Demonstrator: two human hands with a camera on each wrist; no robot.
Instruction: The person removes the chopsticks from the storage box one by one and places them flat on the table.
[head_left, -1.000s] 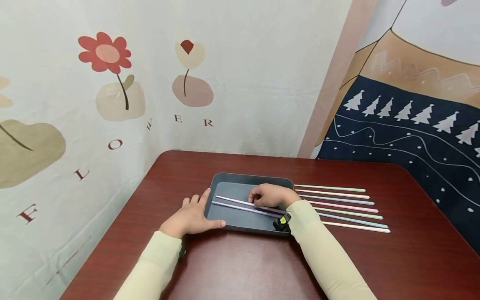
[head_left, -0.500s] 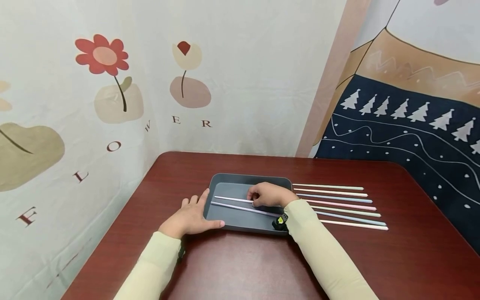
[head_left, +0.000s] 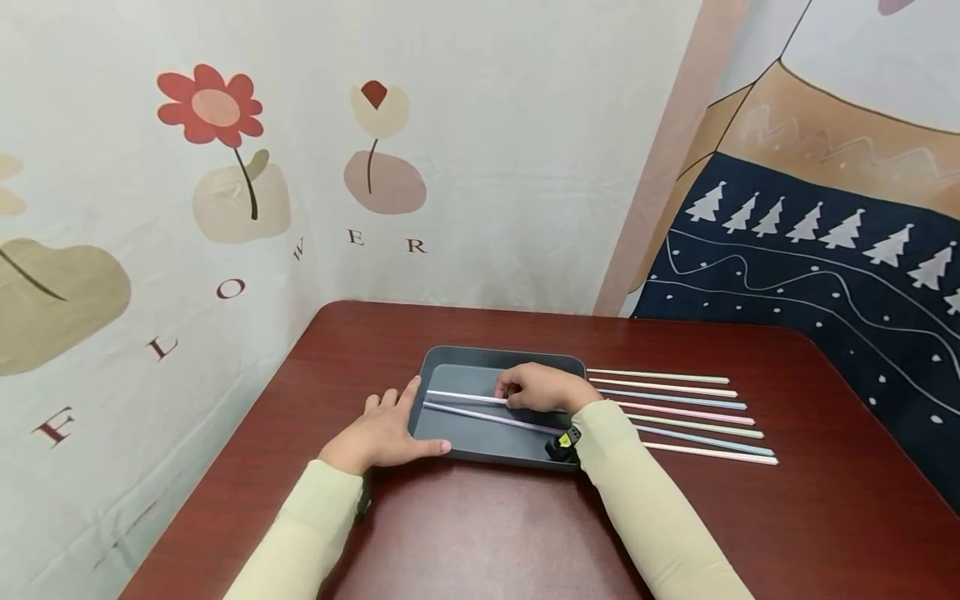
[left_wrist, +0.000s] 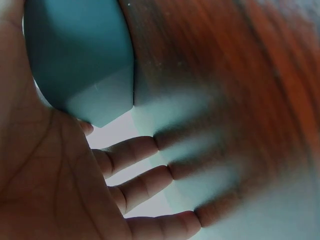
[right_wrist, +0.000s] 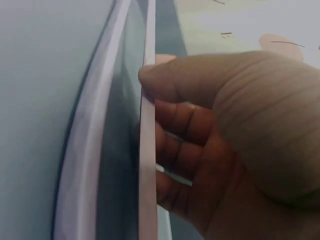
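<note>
In the head view, my right hand (head_left: 543, 387) pinches a pale lilac chopstick (head_left: 465, 397) between thumb and fingers, over the grey rectangular tray (head_left: 468, 356). A second pale chopstick (head_left: 487, 417) lies in the tray just nearer to me. The right wrist view shows the held chopstick (right_wrist: 147, 150) at the thumb tip, with the other chopstick (right_wrist: 92, 135) beside it, apart. My left hand (head_left: 382, 433) rests against the tray's left end, fingers spread and thumb along the near rim; its straight fingers (left_wrist: 145, 187) show in the left wrist view.
Several pastel chopsticks (head_left: 693, 411) lie side by side on the brown table (head_left: 495, 533), right of the tray. My right forearm hides some of their left ends. Printed cloth (head_left: 487, 167) hangs behind the table.
The held chopstick's left end has shifted slightly left, toward the tray's left wall, and the two chopsticks now spread apart toward the right. My left hand stays in place.
</note>
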